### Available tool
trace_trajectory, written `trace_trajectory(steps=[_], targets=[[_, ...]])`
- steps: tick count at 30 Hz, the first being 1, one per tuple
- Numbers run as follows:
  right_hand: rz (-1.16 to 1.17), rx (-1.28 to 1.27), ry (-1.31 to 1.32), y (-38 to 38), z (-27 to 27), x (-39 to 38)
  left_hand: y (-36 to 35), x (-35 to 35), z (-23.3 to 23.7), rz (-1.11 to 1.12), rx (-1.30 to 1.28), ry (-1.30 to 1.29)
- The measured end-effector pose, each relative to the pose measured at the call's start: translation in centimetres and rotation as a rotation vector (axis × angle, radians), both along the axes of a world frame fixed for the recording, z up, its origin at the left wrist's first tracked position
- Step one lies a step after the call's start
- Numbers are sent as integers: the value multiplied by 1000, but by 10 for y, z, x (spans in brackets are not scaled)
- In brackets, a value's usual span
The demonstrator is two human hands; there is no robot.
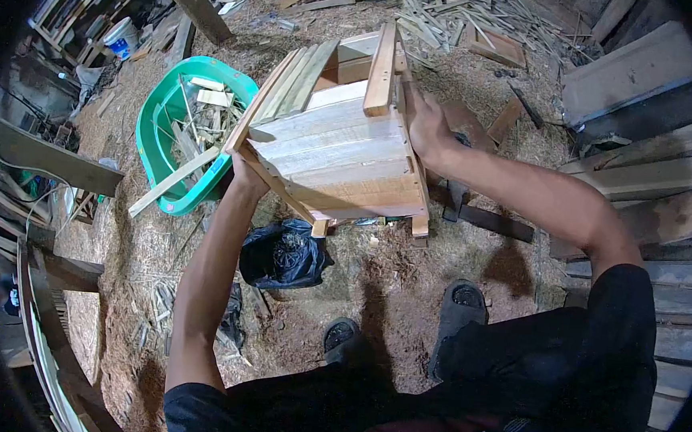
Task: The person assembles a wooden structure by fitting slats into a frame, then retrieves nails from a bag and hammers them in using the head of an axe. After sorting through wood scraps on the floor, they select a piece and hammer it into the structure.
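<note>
A small wooden box (334, 155) built of pale planks, with short legs and a slatted slanting top, is held up tilted in front of me. My left hand (246, 175) grips its lower left edge, the fingers mostly hidden behind the wood. On the right side my right hand (426, 125) is closed around the frame, its fingertips out of sight. The top has slats (295, 84) on its left part and a thicker wooden bar (381, 74) on its right. Between them a gap opens into the inside.
A green plastic tub (149, 134) with wood offcuts stands left of the box. Below lies an open black plastic bag (283, 256), left of my sandals (460, 304). Stacked boards (653, 189) line the right side. Scrap sticks (448, 14) cover the far floor; a post (188, 0) rises behind the tub.
</note>
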State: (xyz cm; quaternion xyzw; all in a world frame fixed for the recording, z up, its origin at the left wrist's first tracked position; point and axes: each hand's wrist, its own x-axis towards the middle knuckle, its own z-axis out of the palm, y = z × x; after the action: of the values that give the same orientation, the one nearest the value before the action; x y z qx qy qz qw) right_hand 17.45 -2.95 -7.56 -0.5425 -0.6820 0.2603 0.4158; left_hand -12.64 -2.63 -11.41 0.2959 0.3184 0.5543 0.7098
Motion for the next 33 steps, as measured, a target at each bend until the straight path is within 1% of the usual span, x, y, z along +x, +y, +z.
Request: trace_trajectory(steps=[3, 5, 7, 9, 12, 15, 17, 18, 19, 20, 21, 22, 23, 24, 25, 26, 27, 28, 29, 30, 31, 32, 33], targets=[[143, -284, 227, 22, -2, 4, -8, 1, 6, 38, -6, -72], [75, -159, 276, 33, -28, -5, -11, -3, 3, 31, 20, -53], [60, -105, 366, 26, -15, -11, -10, -6, -4, 35, 21, -59], [102, -126, 497, 14, 1, -7, -11, -4, -4, 56, -5, -89], [-76, -359, 577, 17, 6, -4, -18, 8, 8, 150, -50, 9], [-31, -345, 641, 17, 5, 0, -8, 6, 5, 146, -101, 42], [-29, -203, 595, 14, 7, -5, -3, 3, 5, 204, -131, 13], [-28, -132, 574, 9, 12, -9, -6, 6, 14, 230, -137, 24], [17, -122, 619, 4, 18, -12, -8, 8, 20, 256, -146, 37], [61, -116, 667, 0, 24, -14, -7, 5, 16, 279, -191, -10], [106, -115, 715, -6, 36, -16, -9, 4, 14, 251, -151, -33], [266, -209, 693, -8, 50, -9, -12, 5, 11, 225, -114, -56], [273, -147, 583, 0, 51, -12, -15, 6, 7, 203, -74, -84], [277, -86, 473, 12, 51, -14, -14, 4, -9, 202, -28, -147], [278, -29, 366, 22, 51, -16, -17, 6, -15, 246, -67, -1], [264, 176, 315, 34, 52, -21, -20, 9, -21, 288, -108, 145], [270, 151, 175, 39, 57, -21, -22, 10, -29, 330, -149, 290], [278, 127, 34, 41, 67, -20, -11, -13, -55, 240, -250, 232], [283, 110, -105, 42, 73, -21, -11, -29, -63, 149, -290, 437], [343, 263, -111, 42, 67, -24, -9, -37, -62, 200, -327, 419], [411, 247, -171, 43, 61, -25, -6, -42, -63, 250, -366, 400], [480, 228, -229, 43, 55, -25, -4, -47, -65, 297, -341, 426], [551, 211, -286, 44, 46, -28, -3, -40, -52, 265, -278, 451]])
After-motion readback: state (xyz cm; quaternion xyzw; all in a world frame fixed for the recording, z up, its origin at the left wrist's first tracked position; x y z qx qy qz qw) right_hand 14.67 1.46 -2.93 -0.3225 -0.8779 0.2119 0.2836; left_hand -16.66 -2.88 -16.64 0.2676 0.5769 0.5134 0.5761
